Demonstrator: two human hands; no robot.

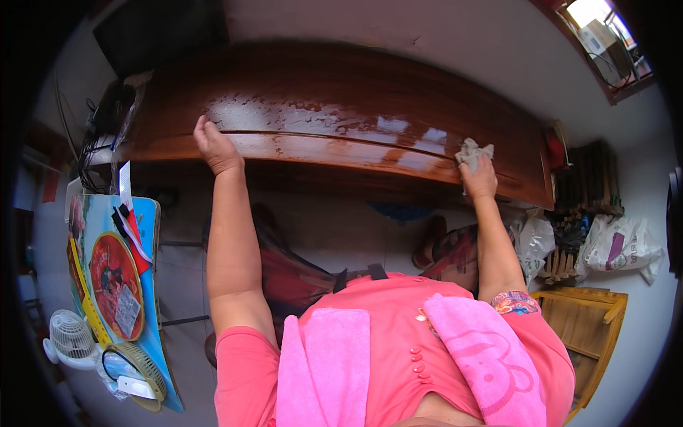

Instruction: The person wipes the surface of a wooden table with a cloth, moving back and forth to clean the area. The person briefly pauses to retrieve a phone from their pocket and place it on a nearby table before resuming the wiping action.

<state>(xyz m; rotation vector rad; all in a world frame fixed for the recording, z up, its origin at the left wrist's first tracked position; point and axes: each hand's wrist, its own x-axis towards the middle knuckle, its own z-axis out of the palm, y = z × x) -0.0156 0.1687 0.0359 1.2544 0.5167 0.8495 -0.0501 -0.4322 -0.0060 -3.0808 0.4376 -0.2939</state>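
While your right hand [479, 179] pinches the pale cloth [472, 152] near the front edge of the desk [413, 85], toward its right end, your left hand [219, 148] looks unclenched and empty, and wiping seems unfinished, wet patches [284, 117] remaining leftward.

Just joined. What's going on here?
A person's right hand holds a crumpled pale cloth on the right part of a long, glossy brown wooden surface. The left hand looks empty, near the front edge; contact is unclear. Wet-looking patches lie between the hands.
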